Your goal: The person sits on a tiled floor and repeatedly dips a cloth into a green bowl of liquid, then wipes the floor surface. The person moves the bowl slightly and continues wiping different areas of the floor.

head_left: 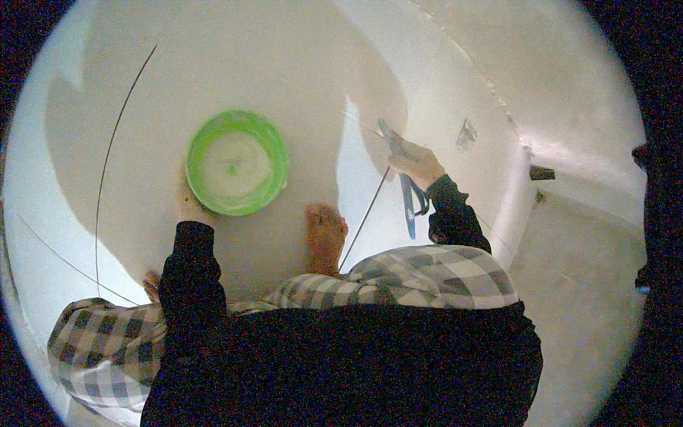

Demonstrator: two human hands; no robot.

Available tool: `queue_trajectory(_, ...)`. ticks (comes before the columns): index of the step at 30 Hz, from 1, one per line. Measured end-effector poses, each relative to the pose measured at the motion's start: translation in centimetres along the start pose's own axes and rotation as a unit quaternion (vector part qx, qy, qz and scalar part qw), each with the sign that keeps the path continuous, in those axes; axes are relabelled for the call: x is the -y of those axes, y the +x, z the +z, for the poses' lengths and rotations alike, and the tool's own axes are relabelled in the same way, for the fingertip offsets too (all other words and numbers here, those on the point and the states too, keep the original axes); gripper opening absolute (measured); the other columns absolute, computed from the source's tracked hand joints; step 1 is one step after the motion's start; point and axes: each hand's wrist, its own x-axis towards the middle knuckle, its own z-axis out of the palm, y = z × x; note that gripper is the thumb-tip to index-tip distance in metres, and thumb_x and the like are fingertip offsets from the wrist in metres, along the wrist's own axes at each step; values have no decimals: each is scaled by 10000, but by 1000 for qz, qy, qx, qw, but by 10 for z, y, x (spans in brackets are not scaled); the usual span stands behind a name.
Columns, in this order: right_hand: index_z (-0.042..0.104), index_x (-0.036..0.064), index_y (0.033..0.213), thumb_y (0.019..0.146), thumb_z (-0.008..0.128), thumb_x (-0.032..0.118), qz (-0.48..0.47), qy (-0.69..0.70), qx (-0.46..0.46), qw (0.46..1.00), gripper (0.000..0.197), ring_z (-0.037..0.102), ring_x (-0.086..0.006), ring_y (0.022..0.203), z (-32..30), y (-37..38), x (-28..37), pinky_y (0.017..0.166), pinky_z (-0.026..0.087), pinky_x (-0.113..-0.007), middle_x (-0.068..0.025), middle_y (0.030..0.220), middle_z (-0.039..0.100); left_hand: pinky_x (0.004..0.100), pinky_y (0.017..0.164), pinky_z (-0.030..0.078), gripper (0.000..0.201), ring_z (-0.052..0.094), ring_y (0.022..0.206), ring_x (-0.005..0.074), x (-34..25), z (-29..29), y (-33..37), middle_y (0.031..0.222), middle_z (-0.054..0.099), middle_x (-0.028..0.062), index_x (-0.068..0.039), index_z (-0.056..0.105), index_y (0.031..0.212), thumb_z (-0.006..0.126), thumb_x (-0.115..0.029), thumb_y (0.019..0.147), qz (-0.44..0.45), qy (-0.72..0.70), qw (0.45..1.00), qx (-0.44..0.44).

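Observation:
A round green bowl [277,167] is tilted so that its inside shows, with off-white residue or paste in it. Around its left side and underneath is my left hand [191,203], gripping it; most of the fingers are hidden by the bowl. Away to the right, my right hand [420,165] is closed on a long, narrow tool that looks like a plastering trowel [408,206]. Its grey tip sticks out past the fingers, and a bluish end with a dark handle part shows below the hand. The bowl and the tool are well apart.
My bare foot [327,231] stands on the pale floor [284,64] below the bowl. Dark thin lines cross the floor, and a large shadow covers much of it. A raised white edge [523,192] runs along the right, with a small dark piece [542,173] beside it.

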Motion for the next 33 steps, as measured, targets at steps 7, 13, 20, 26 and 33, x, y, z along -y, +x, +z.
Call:
queue_trajectory(7,304,103,1493,850,566,488,-143,-309,-14,940,794,543,-400,1189,18,23,1,1014,436,-414,-209,1383,503,437,981,495,451,568,1183,262,10,-14,10,1312,582,109,-91,532,1326,433,-386,1001,-9,-22,1000,5)
queue_trajectory(13,361,172,1468,838,570,402,-70,-452,98,884,703,569,-397,1148,6,0,-9,1005,447,-431,-198,1422,456,439,998,480,464,558,1196,275,21,-19,12,1343,559,107,-87,510,1349,430,-388,1005,-12,-47,999,-2)
queue_trajectory(20,471,332,1362,851,549,258,-136,-586,22,798,522,638,-396,956,-38,16,47,827,538,-523,1,1424,484,452,1003,470,461,545,1211,277,35,-12,11,1350,555,107,-87,511,1345,423,-387,1006,-3,-68,997,40)
queue_trajectory(26,478,394,1360,793,606,194,-81,-653,96,747,615,591,-348,1064,-17,52,99,863,486,-522,25,1342,561,457,1004,469,462,543,1215,280,25,-16,12,1352,551,112,-88,509,1346,433,-390,1004,-63,-85,994,37)
queue_trajectory(33,389,231,1423,846,571,332,-84,-506,188,837,614,592,-372,1124,-45,30,9,966,473,-482,-113,1342,549,453,988,480,478,549,1197,281,33,-9,13,1332,559,109,-87,510,1339,438,-414,998,5,-51,998,36)
